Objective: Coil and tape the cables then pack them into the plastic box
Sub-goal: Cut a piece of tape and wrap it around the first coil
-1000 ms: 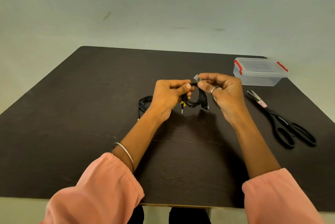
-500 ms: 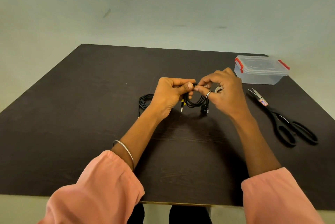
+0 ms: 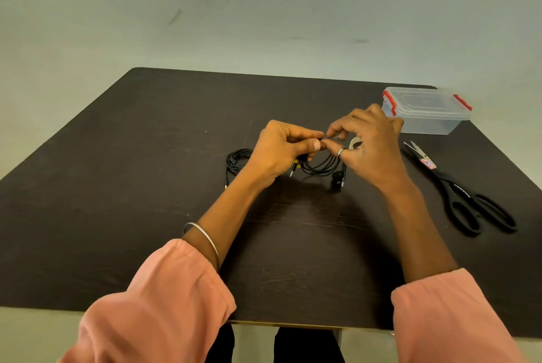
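Note:
My left hand (image 3: 281, 148) pinches the top of a coiled black earphone cable (image 3: 321, 167) just above the dark table (image 3: 117, 186). The coil's loops, a yellow-marked plug and earbuds hang below my fingers. My right hand (image 3: 369, 145) meets the left at the top of the coil, fingertips pressing there, with a bit of clear tape (image 3: 353, 143) near its ring finger. A second black cable (image 3: 237, 158) lies coiled on the table behind my left wrist. The clear plastic box (image 3: 428, 110) with red latches stands closed at the far right.
Black-handled scissors (image 3: 457, 189) lie on the table to the right of my right hand, blades pointing toward the box. A pale wall rises behind the table. My pink sleeves cover the table's near edge.
My right hand has come down from holding the tape piece up beside the coil and now presses its fingertips onto the top of the coil against my left thumb.

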A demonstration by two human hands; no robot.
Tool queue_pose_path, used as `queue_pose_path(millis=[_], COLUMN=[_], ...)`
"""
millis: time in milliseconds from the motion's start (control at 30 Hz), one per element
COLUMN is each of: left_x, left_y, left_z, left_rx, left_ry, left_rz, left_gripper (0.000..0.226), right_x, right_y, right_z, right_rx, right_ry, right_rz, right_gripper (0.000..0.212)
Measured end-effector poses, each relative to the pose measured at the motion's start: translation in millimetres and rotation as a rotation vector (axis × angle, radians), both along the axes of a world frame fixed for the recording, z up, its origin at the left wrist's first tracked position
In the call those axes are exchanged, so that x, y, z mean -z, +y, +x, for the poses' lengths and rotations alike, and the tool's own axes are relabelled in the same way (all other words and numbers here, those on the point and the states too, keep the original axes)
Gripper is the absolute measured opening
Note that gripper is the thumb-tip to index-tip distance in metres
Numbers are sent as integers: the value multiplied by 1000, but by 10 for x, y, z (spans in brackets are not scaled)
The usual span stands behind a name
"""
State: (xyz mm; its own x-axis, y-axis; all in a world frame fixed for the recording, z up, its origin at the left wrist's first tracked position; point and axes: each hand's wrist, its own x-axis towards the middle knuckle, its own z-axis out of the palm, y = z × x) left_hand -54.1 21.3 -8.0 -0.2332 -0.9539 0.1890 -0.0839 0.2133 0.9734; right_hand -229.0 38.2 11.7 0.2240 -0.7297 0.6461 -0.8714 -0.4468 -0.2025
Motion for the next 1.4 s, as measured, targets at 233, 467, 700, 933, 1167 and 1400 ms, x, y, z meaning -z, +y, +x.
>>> queue_pose_path(millis=[233, 467, 700, 933, 1167, 1400], left_x=[-24, -13, -18, -17, -49, -17], left_y=[-6, 25, 24, 52, 110, 201], left_z=[-11, -45, -27, -36, -80, -129], left_rx=[-7, 3, 81, 88, -40, -187], left_ry=[-325, -351, -311, -373, -503, -677], left_rz=[-195, -281, -350, -526, -643, -1045], left_gripper=[15, 29, 39, 30, 26, 28], right_x=[-28, -57, -13, -8, -40, -23], right_y=[5, -20, -54, -74, -64, -78], right_z=[-42, -109, -121, -163, -154, -209], right_rx=[-1, -35, -2, -102, -211, -312], right_ry=[86, -113, -127, -246, -491, -702], right_rz=[34, 161, 315, 547, 658, 701], right_gripper=[23, 27, 42, 63, 66, 60])
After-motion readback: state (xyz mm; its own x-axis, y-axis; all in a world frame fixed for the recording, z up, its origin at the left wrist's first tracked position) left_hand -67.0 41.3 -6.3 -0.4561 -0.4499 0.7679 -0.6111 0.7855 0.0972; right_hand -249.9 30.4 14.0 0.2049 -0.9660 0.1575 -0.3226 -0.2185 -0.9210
